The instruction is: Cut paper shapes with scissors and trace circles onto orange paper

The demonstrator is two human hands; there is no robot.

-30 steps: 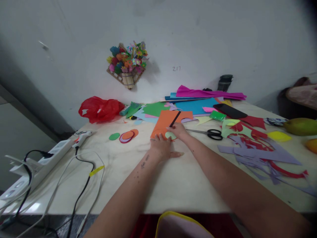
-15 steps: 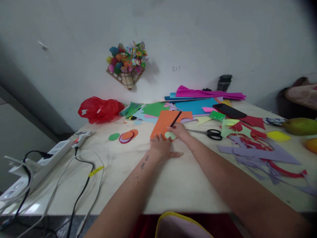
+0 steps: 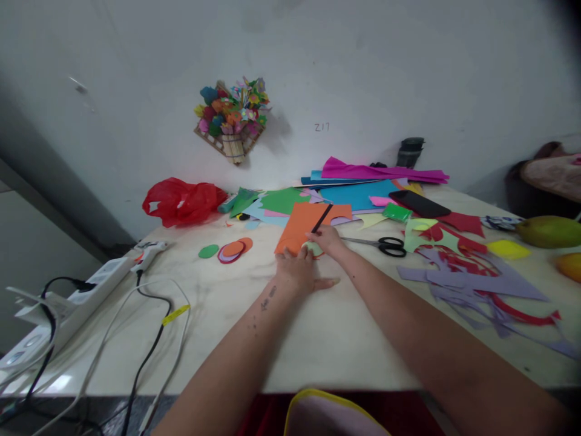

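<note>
An orange sheet of craft paper (image 3: pixel 300 223) lies on the table with a pale green paper circle (image 3: pixel 313 247) on its near right part. My left hand (image 3: pixel 296 269) rests flat with fingers spread, fingertips on the sheet's near edge and by the circle, thumb stretched to the right. A dark pencil (image 3: pixel 322 218) leans up from my right hand (image 3: pixel 327 238), which pinches it near its lower end above the circle. The pencil's tip is hidden by the fingers. Just right of that hand lie black-handled scissors (image 3: pixel 385 244).
Cut paper circles (image 3: pixel 233 249) lie to the left. Colored sheets (image 3: pixel 358 194), a phone (image 3: pixel 420 203) and purple scraps (image 3: pixel 472 278) spread across the back and right. A red plastic bag (image 3: pixel 184 203) sits at back left, above a power strip (image 3: pixel 68 309) with cables.
My left hand has shifted slightly, its fingers now nearer the green circle's edge. My right hand keeps its pinch on the pencil, almost unmoved.
</note>
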